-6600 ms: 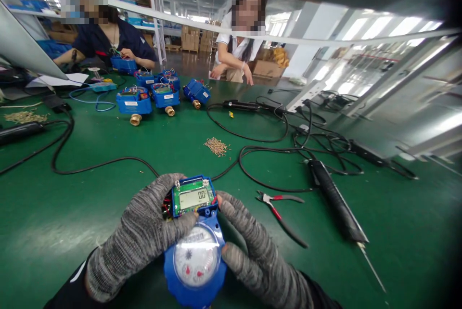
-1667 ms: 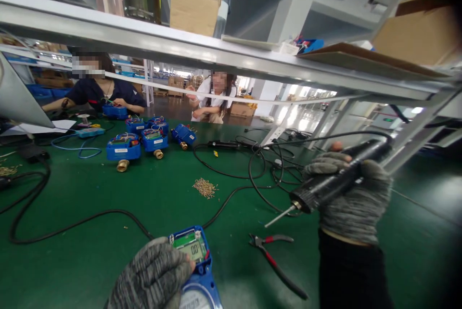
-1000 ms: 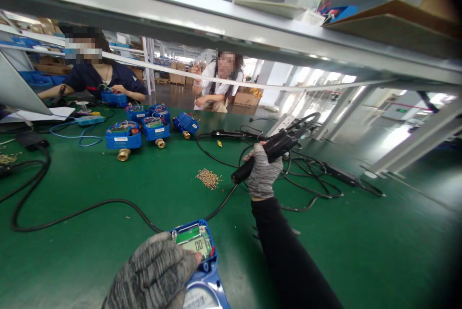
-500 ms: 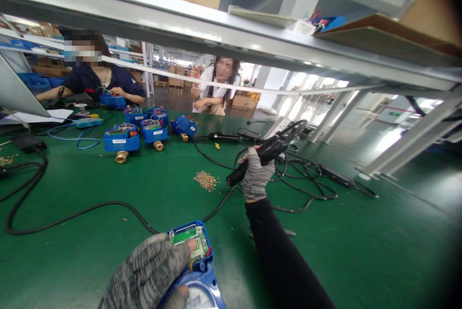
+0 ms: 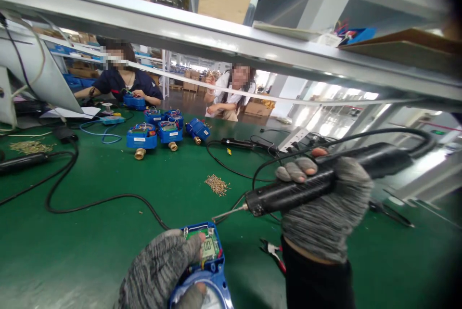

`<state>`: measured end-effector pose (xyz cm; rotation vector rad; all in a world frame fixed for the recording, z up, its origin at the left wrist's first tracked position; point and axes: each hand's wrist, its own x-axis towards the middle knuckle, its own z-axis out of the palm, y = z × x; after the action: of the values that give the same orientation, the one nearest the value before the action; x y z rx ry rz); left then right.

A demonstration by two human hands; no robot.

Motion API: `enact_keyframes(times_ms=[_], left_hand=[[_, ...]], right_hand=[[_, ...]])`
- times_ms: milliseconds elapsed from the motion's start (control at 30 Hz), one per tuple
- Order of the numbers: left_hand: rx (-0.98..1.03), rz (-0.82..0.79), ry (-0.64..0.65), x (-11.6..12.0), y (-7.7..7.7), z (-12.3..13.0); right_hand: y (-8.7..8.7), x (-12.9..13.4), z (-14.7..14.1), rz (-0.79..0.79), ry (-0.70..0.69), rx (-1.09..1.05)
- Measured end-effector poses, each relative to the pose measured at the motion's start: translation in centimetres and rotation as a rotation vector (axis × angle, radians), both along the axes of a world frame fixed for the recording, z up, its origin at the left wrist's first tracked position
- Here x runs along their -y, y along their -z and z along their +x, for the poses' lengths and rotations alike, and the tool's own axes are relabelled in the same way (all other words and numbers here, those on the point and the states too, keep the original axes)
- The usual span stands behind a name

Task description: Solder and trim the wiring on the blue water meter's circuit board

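One blue meter (image 5: 214, 270) sat close before you, gripped by your left hand (image 5: 155, 265), a fingertip over its screen (image 5: 208, 247); your right hand (image 5: 325, 217) had fingers curled firmly round a black screwdriver (image 5: 288, 197), tip by the meter's far edge! Pliers (image 5: 275, 252) poked from behind your sleeve (image 5: 315, 280), then came heaped screws (image 5: 216, 185), five other meters (image 5: 170, 132), and two people (image 5: 126, 83) across the table (image 5: 90, 261).

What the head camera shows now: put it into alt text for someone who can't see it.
The gloved right hand holds a black corded screwdriver, its bit pointing toward a blue meter in the gloved left hand at a green table. Beyond are a pile of small screws, more blue meters and two people.
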<state>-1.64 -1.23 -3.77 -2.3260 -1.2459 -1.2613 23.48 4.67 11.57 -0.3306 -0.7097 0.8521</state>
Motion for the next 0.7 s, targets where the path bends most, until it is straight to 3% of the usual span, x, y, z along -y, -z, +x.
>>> enact_keyframes(times_ms=[100,233,467,700], left_hand=[[-0.005,-0.010,0.023,0.2,-0.4,-0.3],[-0.009,0.025,0.075,0.3,-1.1,-0.7],[0.059,0.089,0.138,-0.3,-2.2,-0.1],[0.060,0.126,0.161,-0.5,-1.7,-0.2]], right_hand=[[-0.8,2.2,-1.0,0.009,-0.087,0.013],[-1.4,3.6,-2.3,-0.008,-0.101,0.046],[-1.8,4.3,-3.4,-0.089,-0.141,0.028],[-1.7,4.4,-3.8,-0.098,-0.149,0.053]])
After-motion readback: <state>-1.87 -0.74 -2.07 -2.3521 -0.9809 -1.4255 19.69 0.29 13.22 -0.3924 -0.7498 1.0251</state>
